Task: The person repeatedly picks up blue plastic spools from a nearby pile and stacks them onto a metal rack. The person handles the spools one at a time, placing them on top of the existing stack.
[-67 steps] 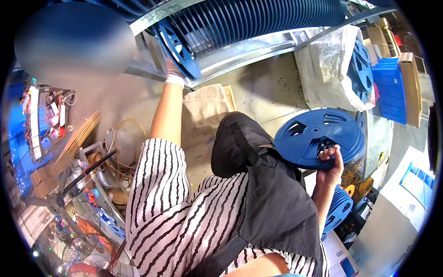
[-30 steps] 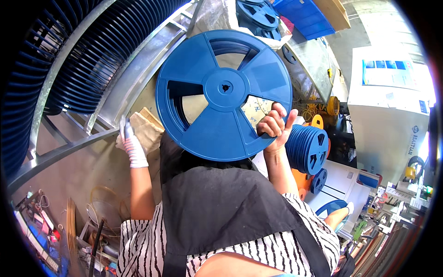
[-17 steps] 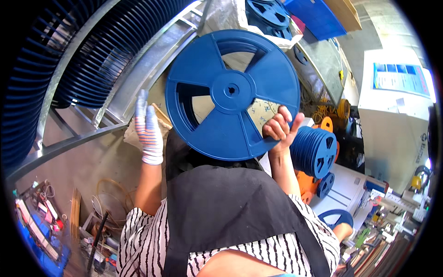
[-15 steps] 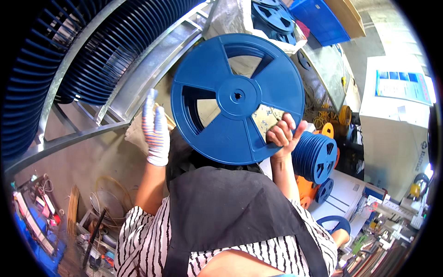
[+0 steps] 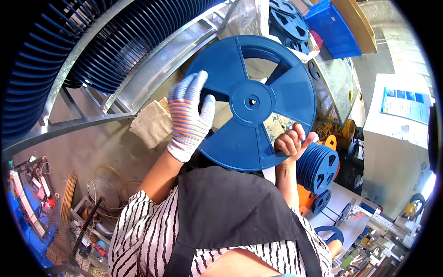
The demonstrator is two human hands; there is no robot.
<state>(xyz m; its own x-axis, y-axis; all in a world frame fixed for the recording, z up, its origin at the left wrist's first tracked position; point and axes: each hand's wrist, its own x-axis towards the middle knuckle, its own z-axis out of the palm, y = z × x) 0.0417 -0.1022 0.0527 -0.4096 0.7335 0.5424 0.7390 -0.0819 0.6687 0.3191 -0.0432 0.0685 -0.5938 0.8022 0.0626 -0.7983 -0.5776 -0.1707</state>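
A large blue plastic reel (image 5: 242, 111) is held up facing me, with wedge-shaped openings around a round hub. My bare right hand (image 5: 294, 144) grips its lower right rim, fingers curled at one opening. In a white glove with coloured stripes, my left hand (image 5: 189, 115) is at the reel's left edge. Its fingers are stretched out and the thumb stands apart, overlapping the rim in view. Whether that glove touches the reel I cannot tell.
Many dark blue discs (image 5: 106, 60) stand in a metal rack (image 5: 152, 64) at upper left. Smaller blue reels (image 5: 317, 167) and orange ones are stacked at right. A blue bin (image 5: 334, 30) and bagged reels (image 5: 290, 23) sit at the back. Another person's hand (image 5: 336, 248) shows at lower right.
My left hand has moved right and up to the reel's left edge, its thumb now spread. The reel, still in my right hand, appears slightly farther right in view.
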